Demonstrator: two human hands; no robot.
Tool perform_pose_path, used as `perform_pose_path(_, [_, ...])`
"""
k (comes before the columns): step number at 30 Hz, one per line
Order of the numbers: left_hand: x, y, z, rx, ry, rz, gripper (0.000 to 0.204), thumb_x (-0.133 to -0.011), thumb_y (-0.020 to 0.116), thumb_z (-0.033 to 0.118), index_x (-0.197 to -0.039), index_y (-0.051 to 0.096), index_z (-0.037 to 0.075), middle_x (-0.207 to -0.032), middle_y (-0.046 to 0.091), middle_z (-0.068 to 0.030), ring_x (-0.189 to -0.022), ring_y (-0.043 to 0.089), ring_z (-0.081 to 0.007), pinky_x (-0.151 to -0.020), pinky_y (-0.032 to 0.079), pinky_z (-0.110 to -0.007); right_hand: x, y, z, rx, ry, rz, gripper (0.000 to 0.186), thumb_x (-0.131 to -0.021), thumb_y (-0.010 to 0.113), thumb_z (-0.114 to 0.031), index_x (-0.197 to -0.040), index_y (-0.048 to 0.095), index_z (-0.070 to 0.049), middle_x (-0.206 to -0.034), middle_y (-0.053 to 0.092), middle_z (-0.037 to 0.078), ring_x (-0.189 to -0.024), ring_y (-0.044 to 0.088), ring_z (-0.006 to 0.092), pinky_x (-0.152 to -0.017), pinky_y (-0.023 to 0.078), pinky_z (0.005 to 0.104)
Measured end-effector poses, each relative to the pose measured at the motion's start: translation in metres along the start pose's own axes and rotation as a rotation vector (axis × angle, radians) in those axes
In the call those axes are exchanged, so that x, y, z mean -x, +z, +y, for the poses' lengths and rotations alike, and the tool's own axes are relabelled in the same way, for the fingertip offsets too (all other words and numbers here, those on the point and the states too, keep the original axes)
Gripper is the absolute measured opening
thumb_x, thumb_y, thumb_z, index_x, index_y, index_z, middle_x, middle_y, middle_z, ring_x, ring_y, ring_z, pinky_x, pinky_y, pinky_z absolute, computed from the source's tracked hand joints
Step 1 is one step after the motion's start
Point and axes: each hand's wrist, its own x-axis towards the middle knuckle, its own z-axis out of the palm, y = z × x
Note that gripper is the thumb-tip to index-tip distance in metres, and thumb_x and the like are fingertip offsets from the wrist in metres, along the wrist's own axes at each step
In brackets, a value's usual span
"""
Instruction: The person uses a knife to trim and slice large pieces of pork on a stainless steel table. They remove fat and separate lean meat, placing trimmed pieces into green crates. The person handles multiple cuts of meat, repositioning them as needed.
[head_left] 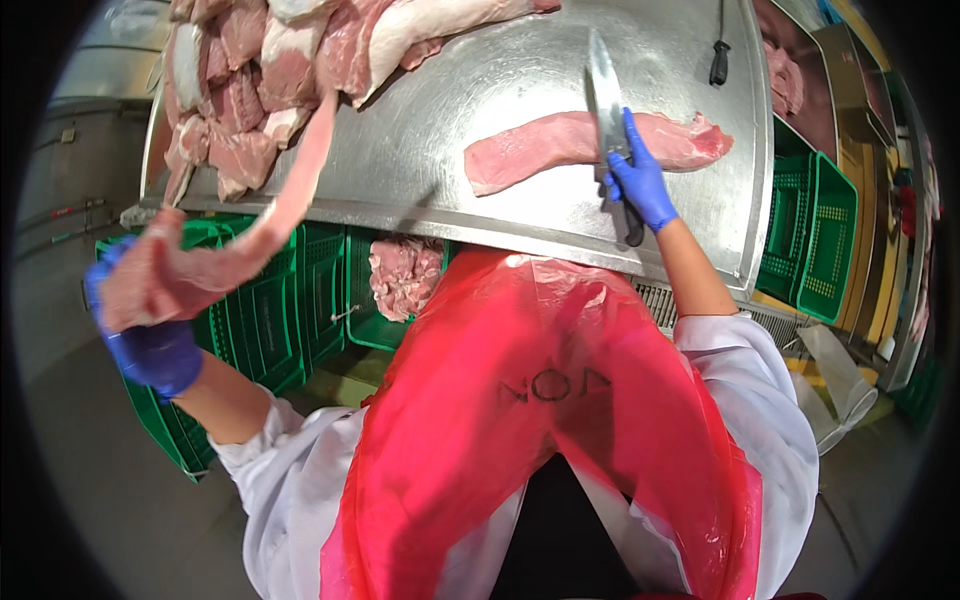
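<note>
My left hand, in a blue glove, grips a piece of raw meat above the green crates at the left. A long pale strip of it trails up toward the meat pile. On the metal table, my right hand, also blue-gloved, holds a knife by its dark handle, with the blade pointing away from me. One finger stretches up beside the blade. Beneath the knife and this hand lies a long trimmed loin of meat, partly covered by them.
Large raw cuts are heaped at the table's far left. Below the near edge, a green crate holds meat scraps; more green crates stand beside it. A dark-handled tool lies far right, near another green crate.
</note>
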Motion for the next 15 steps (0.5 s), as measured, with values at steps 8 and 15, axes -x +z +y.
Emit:
perform_pose_path(8, [0.258, 0.135, -0.147, 0.117, -0.906, 0.019, 0.02, -0.091, 0.067, 0.007, -0.108, 0.062, -0.001, -0.099, 0.064, -0.0063, -0.089, 0.059, -0.0166, -0.087, 0.05, -0.032, -0.013, -0.065, 0.018, 0.114, -0.167, 0.115, 0.079, -0.101, 0.055, -0.001, -0.167, 0.019, -0.025, -0.089, 0.064, 0.003, -0.06, 0.056, 0.0082, -0.052, 0.049, 0.0255])
perform_pose_path(15, [0.146, 0.314, -0.095, 0.089, -0.529, -0.293, 0.042, -0.089, 0.076, 0.017, -0.123, 0.06, -0.002, -0.115, 0.064, -0.0193, -0.107, 0.063, -0.0298, -0.094, 0.051, -0.041, -0.016, -0.13, 0.028, -0.016, 0.014, 0.537, 0.082, -0.101, 0.052, -0.002, -0.167, 0.011, -0.028, -0.08, 0.062, 0.006, -0.057, 0.057, 0.0124, -0.05, 0.051, 0.0297])
